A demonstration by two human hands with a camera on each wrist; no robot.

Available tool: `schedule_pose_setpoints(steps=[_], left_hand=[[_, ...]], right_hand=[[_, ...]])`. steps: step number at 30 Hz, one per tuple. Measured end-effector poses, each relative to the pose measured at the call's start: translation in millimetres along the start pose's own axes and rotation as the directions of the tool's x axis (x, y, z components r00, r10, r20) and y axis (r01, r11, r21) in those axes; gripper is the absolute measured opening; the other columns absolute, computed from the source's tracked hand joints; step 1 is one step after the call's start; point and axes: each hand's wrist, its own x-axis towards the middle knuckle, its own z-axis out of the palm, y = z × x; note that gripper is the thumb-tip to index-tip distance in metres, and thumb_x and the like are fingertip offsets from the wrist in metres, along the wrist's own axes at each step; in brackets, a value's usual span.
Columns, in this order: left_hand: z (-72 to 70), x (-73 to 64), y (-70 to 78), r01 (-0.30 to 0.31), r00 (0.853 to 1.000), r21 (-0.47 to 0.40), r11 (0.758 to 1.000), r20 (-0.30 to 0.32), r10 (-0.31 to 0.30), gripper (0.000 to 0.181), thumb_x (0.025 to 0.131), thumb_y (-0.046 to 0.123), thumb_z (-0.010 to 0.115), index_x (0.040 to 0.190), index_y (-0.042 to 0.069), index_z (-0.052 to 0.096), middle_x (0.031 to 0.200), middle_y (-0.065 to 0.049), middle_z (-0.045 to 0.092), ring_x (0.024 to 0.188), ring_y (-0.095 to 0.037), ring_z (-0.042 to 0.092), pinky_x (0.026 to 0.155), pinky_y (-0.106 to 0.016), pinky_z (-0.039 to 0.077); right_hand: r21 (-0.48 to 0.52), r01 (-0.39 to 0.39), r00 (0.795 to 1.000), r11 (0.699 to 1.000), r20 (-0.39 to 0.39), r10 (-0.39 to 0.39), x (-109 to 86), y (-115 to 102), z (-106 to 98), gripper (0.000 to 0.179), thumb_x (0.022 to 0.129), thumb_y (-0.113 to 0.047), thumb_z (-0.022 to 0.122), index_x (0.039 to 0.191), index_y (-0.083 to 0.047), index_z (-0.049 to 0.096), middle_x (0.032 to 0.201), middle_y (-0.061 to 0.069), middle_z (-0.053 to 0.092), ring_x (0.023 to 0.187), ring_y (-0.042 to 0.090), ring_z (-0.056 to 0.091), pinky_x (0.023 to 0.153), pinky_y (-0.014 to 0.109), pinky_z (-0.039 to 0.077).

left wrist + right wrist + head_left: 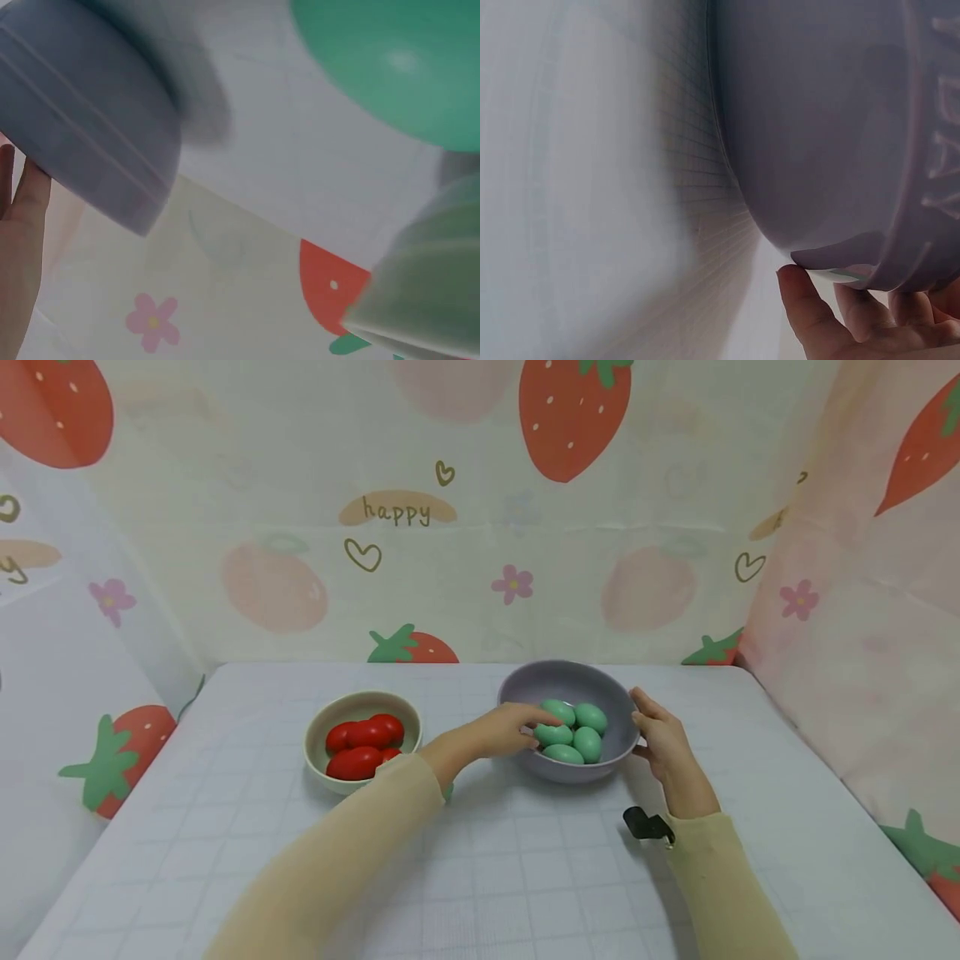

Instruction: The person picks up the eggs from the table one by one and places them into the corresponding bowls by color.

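A purple bowl (622, 727) stands on the table at right of centre, with several green eggs (587, 743) inside. My left hand (506, 729) reaches over its left rim, a finger and thumb about one green egg (553, 737); in the left wrist view, fingers (31, 184) pass behind the rim. At the right side of this bowl, my right hand (667, 747) grips the rim, its fingers (810, 307) showing in the right wrist view. Another green egg (405, 67) lies on the table, mostly hidden under my left forearm in the head view.
Left of the purple bowl stands a cream bowl (315, 750) holding several red eggs (354, 763); my left sleeve covers part of it. A black clip-like piece (647, 823) sits by my right wrist. Strawberry-printed cloth (450, 585) hangs behind the white table (487, 877) and at both sides.
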Motion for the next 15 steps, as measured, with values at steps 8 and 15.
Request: schedule_pose_setpoints(steps=[8, 15], left_hand=[[-11.1, -41.5, -8.9, -0.031, 0.989, -0.132, 0.991, -0.15, 0.011, 0.039, 0.094, 0.0, 0.059, 0.133, 0.005, 0.059, 0.136, -0.007, 0.057, 0.128, -0.025, 0.049, 0.104, -0.039, 0.042], [-13.0, -75.0, -17.6, -0.005, 0.972, -0.128, 0.992, -0.232, -0.025, 0.039, 0.095, 0.004, 0.059, 0.134, 0.007, 0.058, 0.138, -0.008, 0.055, 0.132, -0.028, 0.044, 0.108, -0.048, 0.037]], right_hand=[[-0.002, -0.002, 1.0, 1.0, 0.004, 0.002, 0.5, -0.3, 0.4, 0.053, 0.105, -0.006, 0.033, 0.155, -0.016, 0.018, 0.161, -0.001, 0.009, 0.146, 0.029, 0.008, 0.113, 0.059, 0.019], [-0.006, -0.001, 1.0, 1.0, 0.005, 0.001, 0.0, 0.1, -0.1, 0.054, 0.105, -0.006, 0.032, 0.155, -0.015, 0.016, 0.161, -0.001, 0.009, 0.146, 0.029, 0.008, 0.113, 0.058, 0.019]])
